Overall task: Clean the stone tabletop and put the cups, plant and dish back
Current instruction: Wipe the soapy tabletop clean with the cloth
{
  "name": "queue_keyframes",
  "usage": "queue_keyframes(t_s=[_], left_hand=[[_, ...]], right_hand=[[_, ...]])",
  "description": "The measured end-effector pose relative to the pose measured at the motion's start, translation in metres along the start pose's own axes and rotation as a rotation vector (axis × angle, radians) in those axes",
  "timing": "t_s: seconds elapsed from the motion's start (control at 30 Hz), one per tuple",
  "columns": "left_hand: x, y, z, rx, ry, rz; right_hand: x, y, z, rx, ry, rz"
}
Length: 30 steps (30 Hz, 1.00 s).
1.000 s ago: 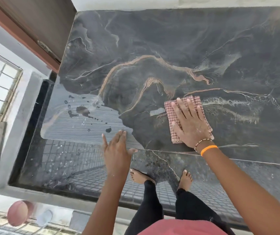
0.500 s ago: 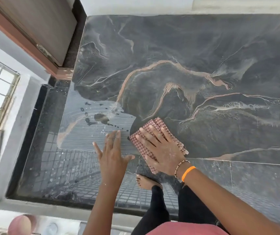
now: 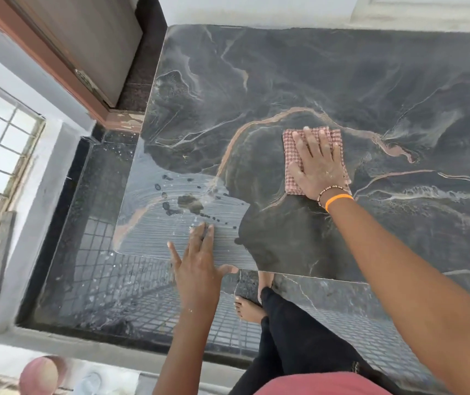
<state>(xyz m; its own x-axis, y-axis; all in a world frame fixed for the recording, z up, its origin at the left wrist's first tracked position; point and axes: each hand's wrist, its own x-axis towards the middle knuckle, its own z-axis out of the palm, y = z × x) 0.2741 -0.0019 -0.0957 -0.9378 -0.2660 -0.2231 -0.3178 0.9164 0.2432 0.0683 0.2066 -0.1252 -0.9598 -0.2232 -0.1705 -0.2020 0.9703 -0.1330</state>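
Right hand (image 3: 318,163): flat, fingers spread, pressing checked cloth (image 3: 290,151) on table (image 3: 399,89); 2 o'clock
Left hand (image 3: 199,266): released, open, at table edge; 7 o'clock

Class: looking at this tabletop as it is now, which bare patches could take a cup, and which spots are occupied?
Bare: the tabletop from the wall down to the cloth, and everything right of the right hand. Occupied: the cloth's spot under that hand, and the near left corner, where droplets sit and the left hand rests on the edge.
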Motion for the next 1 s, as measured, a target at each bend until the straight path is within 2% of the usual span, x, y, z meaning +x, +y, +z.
queue_keyframes(t_s=[0.1,0.27,0.37,0.5,0.6,0.77,0.87,1.0], left_hand=[[0.0,0.001,-0.001,0.019,-0.008,-0.01],[0.0,-0.003,-0.008,-0.002,-0.024,0.039],[-0.003,-0.014,-0.011,-0.027,-0.025,0.039],[0.003,-0.026,-0.022,-0.005,-0.034,-0.044],[0.02,-0.032,-0.027,0.061,-0.103,-0.065],[0.036,-0.037,-0.026,0.161,-0.221,-0.067],[0.037,-0.038,-0.025,0.197,-0.218,-0.069],[0.038,-0.038,-0.023,0.193,-0.216,-0.083]], right_hand=[[0.013,-0.044,0.006,-0.009,-0.01,-0.07],[-0.043,-0.113,0.025,-0.044,-0.081,-0.453],[-0.094,-0.113,0.034,-0.057,-0.085,-0.644],[-0.114,-0.072,0.033,-0.093,-0.083,-0.753],[-0.079,-0.047,0.02,-0.109,-0.049,-0.667],[0.01,-0.028,0.002,-0.107,-0.048,-0.354],[0.043,-0.056,0.002,-0.047,-0.014,-0.22],[0.062,-0.13,0.008,0.021,-0.016,-0.206]])
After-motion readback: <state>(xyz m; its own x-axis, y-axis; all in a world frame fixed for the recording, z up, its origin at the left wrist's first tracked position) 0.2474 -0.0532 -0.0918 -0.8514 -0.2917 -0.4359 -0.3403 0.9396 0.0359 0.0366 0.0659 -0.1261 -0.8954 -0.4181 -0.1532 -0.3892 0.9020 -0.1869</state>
